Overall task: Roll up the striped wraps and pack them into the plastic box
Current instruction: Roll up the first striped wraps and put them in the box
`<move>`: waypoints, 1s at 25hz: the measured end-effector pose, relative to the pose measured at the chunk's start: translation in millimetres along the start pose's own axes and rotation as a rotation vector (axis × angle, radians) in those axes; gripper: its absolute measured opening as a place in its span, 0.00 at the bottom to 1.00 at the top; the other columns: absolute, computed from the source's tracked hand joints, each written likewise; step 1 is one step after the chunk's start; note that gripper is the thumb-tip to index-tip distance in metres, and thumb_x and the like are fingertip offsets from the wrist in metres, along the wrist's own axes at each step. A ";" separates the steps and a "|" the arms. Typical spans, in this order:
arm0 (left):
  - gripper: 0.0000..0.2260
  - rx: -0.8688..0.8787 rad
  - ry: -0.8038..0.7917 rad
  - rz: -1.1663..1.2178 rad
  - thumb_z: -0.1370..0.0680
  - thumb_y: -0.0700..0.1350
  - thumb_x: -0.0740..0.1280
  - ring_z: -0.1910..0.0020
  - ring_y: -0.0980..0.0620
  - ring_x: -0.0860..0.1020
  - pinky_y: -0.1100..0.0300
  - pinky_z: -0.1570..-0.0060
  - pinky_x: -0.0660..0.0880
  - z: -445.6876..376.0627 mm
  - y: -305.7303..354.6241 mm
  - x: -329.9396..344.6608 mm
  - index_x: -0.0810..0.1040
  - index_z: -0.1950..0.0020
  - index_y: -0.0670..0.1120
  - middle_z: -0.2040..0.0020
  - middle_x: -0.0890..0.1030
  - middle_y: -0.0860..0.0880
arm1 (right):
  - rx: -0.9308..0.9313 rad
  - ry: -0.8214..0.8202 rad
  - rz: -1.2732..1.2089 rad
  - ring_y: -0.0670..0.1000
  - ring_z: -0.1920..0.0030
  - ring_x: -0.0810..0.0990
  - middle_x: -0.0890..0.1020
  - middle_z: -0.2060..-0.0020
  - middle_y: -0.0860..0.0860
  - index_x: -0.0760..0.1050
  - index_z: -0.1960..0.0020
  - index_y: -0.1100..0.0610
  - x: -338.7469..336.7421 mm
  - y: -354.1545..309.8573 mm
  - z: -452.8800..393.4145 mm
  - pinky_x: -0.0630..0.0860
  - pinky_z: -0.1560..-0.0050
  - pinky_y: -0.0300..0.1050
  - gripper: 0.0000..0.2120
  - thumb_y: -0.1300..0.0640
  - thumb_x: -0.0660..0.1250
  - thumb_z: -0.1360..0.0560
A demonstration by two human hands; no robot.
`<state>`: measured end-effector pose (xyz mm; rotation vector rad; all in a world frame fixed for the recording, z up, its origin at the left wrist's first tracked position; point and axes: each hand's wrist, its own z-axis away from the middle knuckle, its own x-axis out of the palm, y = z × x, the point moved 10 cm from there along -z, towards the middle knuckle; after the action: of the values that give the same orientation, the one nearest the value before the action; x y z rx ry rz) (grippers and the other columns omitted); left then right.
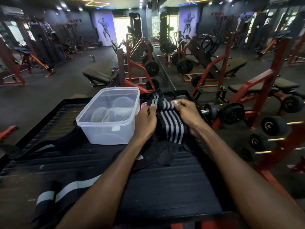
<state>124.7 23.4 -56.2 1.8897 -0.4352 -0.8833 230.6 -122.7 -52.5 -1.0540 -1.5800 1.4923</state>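
A black wrap with grey stripes (171, 124) lies bunched on the black ribbed platform (165, 187), just right of a clear plastic box (107, 113). My left hand (145, 121) grips the wrap's left edge, right beside the box's right wall. My right hand (189, 114) pinches the wrap's upper right edge, fingers curled over the fabric. More striped wrap (155, 98) trails behind the hands. A second black wrap with grey bands (54, 197) lies at the platform's near left. The box holds only clear round lids or cups, no wraps.
A small pink object (144, 105) peeks out between the box and the wrap. Dumbbells (231, 113) on a red rack stand close on the right. Weight benches and red machines fill the gym floor beyond the platform's far edge.
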 end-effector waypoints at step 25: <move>0.09 -0.183 -0.044 0.659 0.17 0.40 0.63 0.40 0.41 0.81 0.44 0.37 0.78 1.8 1.4 11.2 0.83 0.45 0.45 0.37 0.80 0.36 | 0.015 -0.268 -0.293 0.51 0.63 0.80 0.82 0.55 0.59 0.80 0.43 0.61 22.4 -25.1 21.3 0.76 0.67 0.41 0.11 0.59 0.61 0.18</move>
<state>131.0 14.6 -59.8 1.4184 -0.9058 -0.4975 199.8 -111.2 -30.0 -0.5984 -1.8140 1.4827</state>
